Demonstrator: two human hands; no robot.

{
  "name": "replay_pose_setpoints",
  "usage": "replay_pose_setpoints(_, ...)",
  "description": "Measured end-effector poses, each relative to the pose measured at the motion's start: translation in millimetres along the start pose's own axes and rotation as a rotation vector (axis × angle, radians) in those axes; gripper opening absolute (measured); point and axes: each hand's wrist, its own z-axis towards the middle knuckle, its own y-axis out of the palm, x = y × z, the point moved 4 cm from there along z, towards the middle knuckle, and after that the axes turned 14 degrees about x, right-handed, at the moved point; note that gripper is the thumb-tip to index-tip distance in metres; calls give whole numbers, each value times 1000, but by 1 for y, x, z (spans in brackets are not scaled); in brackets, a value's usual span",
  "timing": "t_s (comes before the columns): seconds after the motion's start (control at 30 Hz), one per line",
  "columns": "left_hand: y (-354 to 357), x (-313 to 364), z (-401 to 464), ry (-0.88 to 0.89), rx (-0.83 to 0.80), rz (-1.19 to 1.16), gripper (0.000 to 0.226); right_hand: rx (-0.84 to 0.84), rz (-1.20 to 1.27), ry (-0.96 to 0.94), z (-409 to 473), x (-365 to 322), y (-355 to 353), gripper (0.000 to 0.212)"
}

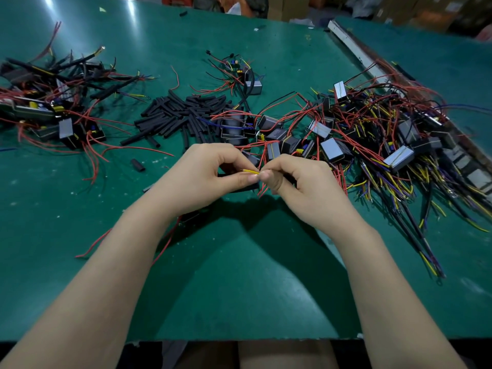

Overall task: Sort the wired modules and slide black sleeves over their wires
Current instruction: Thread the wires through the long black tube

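My left hand [205,177] and my right hand [298,185] meet at the middle of the green table. Between their fingertips runs a short yellow wire [250,171], pinched at both ends. My left hand also holds a black sleeve [239,188] under its fingers, mostly hidden. Red wires [262,189] hang below the pinch. A pile of loose black sleeves [183,113] lies just beyond my hands. A big tangle of wired modules [386,139] spreads to the right. Modules with sleeved wires [61,102] lie at the left.
A small group of modules [245,75] sits further back at the centre. One stray sleeve [138,165] lies left of my hands. A white rail [354,49] marks the seam with the adjoining table at the right. Cardboard boxes [287,6] stand beyond the far edge.
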Motion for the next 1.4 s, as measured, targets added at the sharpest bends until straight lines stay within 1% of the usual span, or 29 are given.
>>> replay_pose_setpoints(0.17, -10, -10, 0, -63, 49, 37, 10, 60, 71, 73, 1, 3, -9, 18)
replay_pose_setpoints(0.27, -13, -15, 0, -90, 16, 57, 9, 57, 56, 89, 1, 6, -11, 18)
replay_pose_setpoints(0.37, -8, -11, 0, -76, -4, 53, 8, 48, 17, 64, 1, 6, -11, 20)
replay_pose_setpoints(0.43, -3, -8, -1, -55, -12, 52, 11, 36, 1, 36, 1, 4, -9, 21)
replay_pose_setpoints(0.53, 0, -7, -1, -50, -29, 42, 23, -12, -20, 32, 0, 4, -5, 20)
replay_pose_setpoints(0.6, -4, -6, -1, -46, -4, 18, 26, 10, 9, 58, 0, 5, -7, 18)
replay_pose_setpoints(0.7, -10, -10, 0, -79, 32, -46, 27, 87, 90, 131, 2, 11, -13, 14)
replay_pose_setpoints(0.77, -11, -14, 0, -94, 14, -17, 28, 97, 122, 154, 2, 14, -15, 13)
replay_pose_setpoints(0.8, -11, -16, 0, -90, -1, 16, 25, 87, 130, 161, 2, 15, -16, 13)
replay_pose_setpoints(0.87, -10, -18, 1, -77, -5, 57, 20, 62, 142, 175, 2, 17, -17, 18)
replay_pose_setpoints(0.93, -12, -17, 1, -62, 29, 39, 22, 48, 146, 192, 2, 19, -18, 24)
replay_pose_setpoints(1.0, -13, -15, 2, -40, 57, 15, 17, 54, 137, 208, 3, 21, -18, 27)
replay_pose_setpoints(1.13, -7, -12, 2, 54, 50, 106, 14, 24, 100, 206, 2, 21, -13, 23)
replay_pose_setpoints(1.27, -4, -8, 2, 152, 152, 188, 16, 44, 51, 168, 1, 23, -11, 21)
replay_pose_setpoints(1.4, 0, -3, 1, 210, 238, 188, 16, 111, 13, 108, 1, 19, -11, 20)
